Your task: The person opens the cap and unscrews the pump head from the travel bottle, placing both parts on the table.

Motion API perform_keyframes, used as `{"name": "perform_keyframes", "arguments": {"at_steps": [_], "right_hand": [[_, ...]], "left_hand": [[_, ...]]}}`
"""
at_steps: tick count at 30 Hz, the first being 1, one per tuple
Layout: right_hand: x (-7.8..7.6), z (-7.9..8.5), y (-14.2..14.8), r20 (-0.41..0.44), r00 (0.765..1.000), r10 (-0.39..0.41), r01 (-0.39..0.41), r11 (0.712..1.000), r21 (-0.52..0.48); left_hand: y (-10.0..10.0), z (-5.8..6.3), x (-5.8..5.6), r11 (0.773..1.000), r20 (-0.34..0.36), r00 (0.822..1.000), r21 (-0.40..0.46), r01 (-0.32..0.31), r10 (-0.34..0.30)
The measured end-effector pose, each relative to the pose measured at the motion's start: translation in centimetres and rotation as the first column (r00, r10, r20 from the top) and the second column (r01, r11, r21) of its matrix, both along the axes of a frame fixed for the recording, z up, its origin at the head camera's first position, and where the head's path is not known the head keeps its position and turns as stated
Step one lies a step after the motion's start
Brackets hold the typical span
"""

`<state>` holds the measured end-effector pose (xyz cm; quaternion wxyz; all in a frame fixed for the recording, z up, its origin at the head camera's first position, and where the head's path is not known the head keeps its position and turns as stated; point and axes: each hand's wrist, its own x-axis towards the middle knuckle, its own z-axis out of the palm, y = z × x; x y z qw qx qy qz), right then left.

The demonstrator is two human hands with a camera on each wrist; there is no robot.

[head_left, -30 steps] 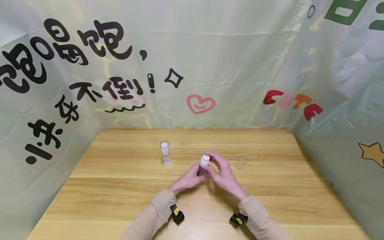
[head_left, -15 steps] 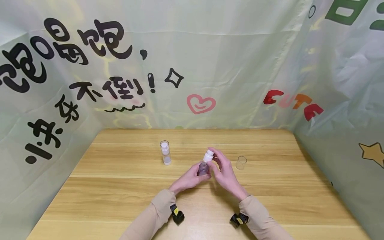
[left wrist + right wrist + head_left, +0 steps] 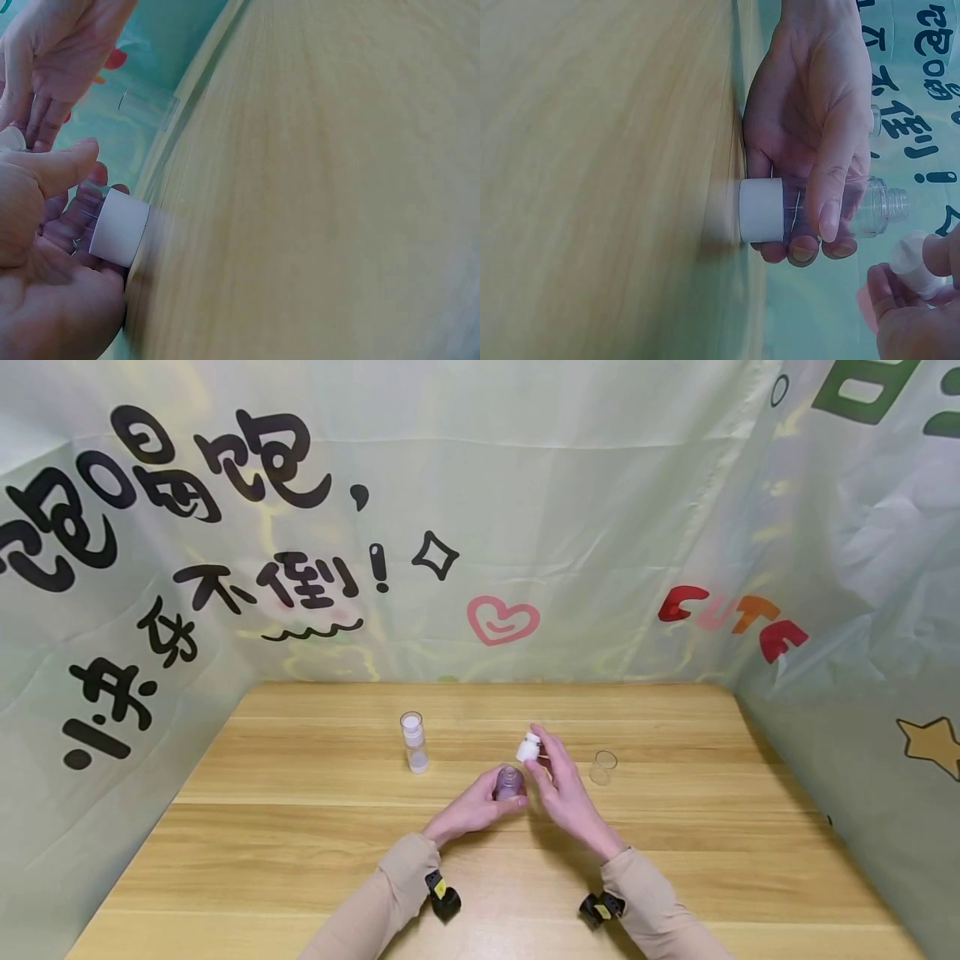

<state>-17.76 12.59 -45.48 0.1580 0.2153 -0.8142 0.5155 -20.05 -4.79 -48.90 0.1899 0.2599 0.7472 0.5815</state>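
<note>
In the head view, my left hand (image 3: 476,806) grips a small clear bottle (image 3: 508,782) around its body. The right wrist view shows its bare threaded neck (image 3: 898,202) and its white base (image 3: 761,210) right at the table top, thumb on one side and fingers on the other. Up and to the right of the neck, my right hand (image 3: 562,789) pinches a white pump top (image 3: 528,747) between thumb and fingers, apart from the bottle. The fingers partly cover the pump top in both wrist views.
A second clear bottle (image 3: 414,743) with a white top and clear cover stands upright at the back left of the wooden table (image 3: 300,860). A clear cap (image 3: 602,768) stands right of my right hand. A printed cloth (image 3: 600,527) hangs behind the table and along its sides.
The pump top has come off the bottle and moved up and right with my right hand, baring the neck. My left hand and the bottle have stayed in place.
</note>
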Motion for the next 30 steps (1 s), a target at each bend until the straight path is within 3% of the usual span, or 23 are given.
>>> {"name": "perform_keyframes", "arguments": {"at_steps": [11,20,30], "right_hand": [[-0.1,0.1,1.0,0.155,0.986,-0.057,0.035,0.990,0.140],[-0.2,0.3,2.6,0.261,0.957,-0.128,0.043,0.950,0.308],[-0.1,0.4,3.3,0.278,0.953,-0.120,0.009,0.929,0.370]], "left_hand": [[-0.1,0.0,0.1,1.000,0.021,1.000,-0.003,-0.004,0.004],[0.0,-0.1,0.0,1.000,0.013,1.000,0.010,-0.007,0.007],[0.0,0.0,0.1,1.000,0.020,1.000,0.006,-0.009,0.009]]}}
